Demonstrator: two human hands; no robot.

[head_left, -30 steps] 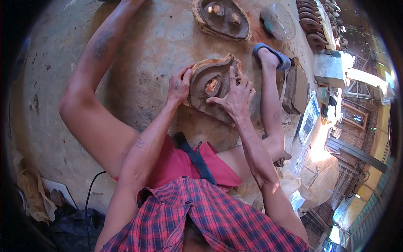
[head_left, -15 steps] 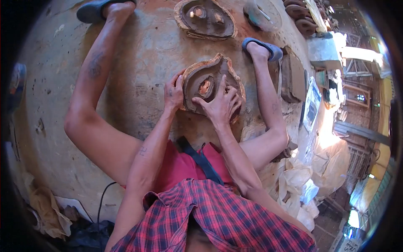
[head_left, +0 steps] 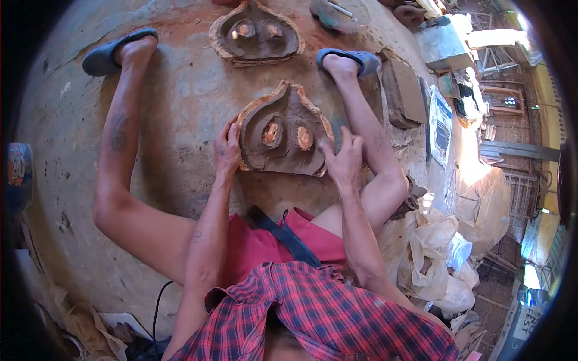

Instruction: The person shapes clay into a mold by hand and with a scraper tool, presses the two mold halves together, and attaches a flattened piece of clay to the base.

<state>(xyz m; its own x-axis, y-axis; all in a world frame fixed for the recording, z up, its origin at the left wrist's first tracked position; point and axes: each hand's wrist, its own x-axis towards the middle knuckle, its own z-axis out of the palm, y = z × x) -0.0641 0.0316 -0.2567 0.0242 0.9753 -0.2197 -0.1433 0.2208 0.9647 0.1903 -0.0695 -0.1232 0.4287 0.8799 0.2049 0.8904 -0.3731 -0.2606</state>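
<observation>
A mold lined with dark clay (head_left: 285,157), with a rough orange-brown rim and two raised openings, lies on the floor between the legs. My left hand (head_left: 227,148) grips its left edge, fingers wrapped over the rim. At the right edge is my right hand (head_left: 345,157), its thumb near the lower right rim and its fingers apart, with nothing held in it. A second, similar clay-lined mold (head_left: 257,43) rests farther forward, untouched.
My feet wear blue clogs, left (head_left: 108,55) and right (head_left: 363,61). A round disc with a stick (head_left: 341,14) is at the top. Brown slabs (head_left: 402,93), a grey block (head_left: 444,45) and plastic sheeting (head_left: 424,240) stand to the right.
My right hand has lifted off the clay interior and moved to the right rim, uncovering the second opening. My left hand stays on the left edge. The view has shifted.
</observation>
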